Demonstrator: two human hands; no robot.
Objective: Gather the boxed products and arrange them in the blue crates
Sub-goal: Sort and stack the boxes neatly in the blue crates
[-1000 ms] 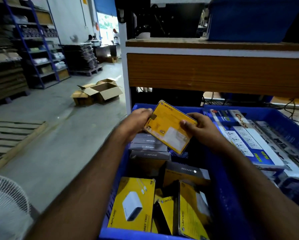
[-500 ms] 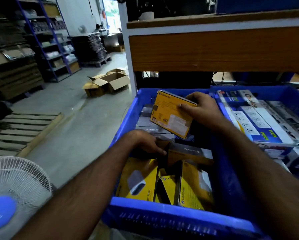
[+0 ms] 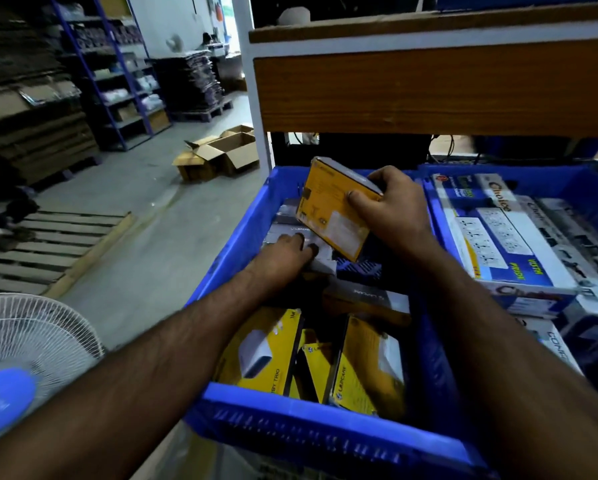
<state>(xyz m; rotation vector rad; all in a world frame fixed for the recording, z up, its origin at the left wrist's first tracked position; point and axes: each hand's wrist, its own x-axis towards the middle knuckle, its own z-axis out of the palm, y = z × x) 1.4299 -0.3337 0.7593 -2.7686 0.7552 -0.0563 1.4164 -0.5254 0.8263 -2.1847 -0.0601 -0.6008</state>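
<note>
Warehouse floor: grey concrete, a wooden pallet (image 3: 51, 244) to my left, open cardboard cartons (image 3: 221, 154) further back, blue shelving (image 3: 117, 81) along the wall, a white pedestal fan (image 3: 24, 362) at my lower left. Ahead, a wood-faced shelf (image 3: 429, 88) overhangs two blue crates set side by side.

Status of hands. My right hand (image 3: 391, 209) grips the yellow Lapcare box (image 3: 335, 209), thumb on its printed face and fingers curled over the top edge; the box is tilted and held clear above the far end of the near blue crate (image 3: 311, 407). My left hand (image 3: 287, 254) lies with fingers extended, pressing on the grey box row (image 3: 301, 233) standing at the crate's far end.

Change since one second ago: both hands held the yellow box then. The left released it, dipped to the crate's middle, and now sits on the grey row. Judgement: the left hand is steadying or squaring that row so the yellow box can be slotted in beside it.

Remaining contents: loose yellow boxes (image 3: 269, 355) lie unevenly in the crate's near half. The right-hand crate (image 3: 581, 178) holds blue-and-white power strip boxes (image 3: 498, 244).
</note>
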